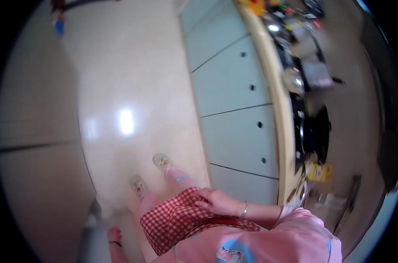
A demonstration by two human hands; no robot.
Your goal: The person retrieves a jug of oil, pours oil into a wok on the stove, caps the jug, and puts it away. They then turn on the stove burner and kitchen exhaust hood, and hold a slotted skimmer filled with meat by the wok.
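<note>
My right hand (217, 202), with a silver bracelet at the wrist, is at the upper edge of a red-and-white checked apron (170, 219). Its fingers are curled on the cloth and appear to grip it. My left hand (114, 235), with a dark band at the wrist, hangs low at the left, apart from the apron. It is small and blurred, and its fingers cannot be made out. Pink patterned clothing (269, 241) shows under and around the apron.
Pale green cabinets (234, 92) run along the right under a cream counter edge (273, 79). On it are a stove (298, 127), a dark pan (322, 133), a yellow packet (319, 172) and blurred kitchenware. Glossy tiles (124, 79) cover the floor; a grey-brown panel (36, 175) stands left.
</note>
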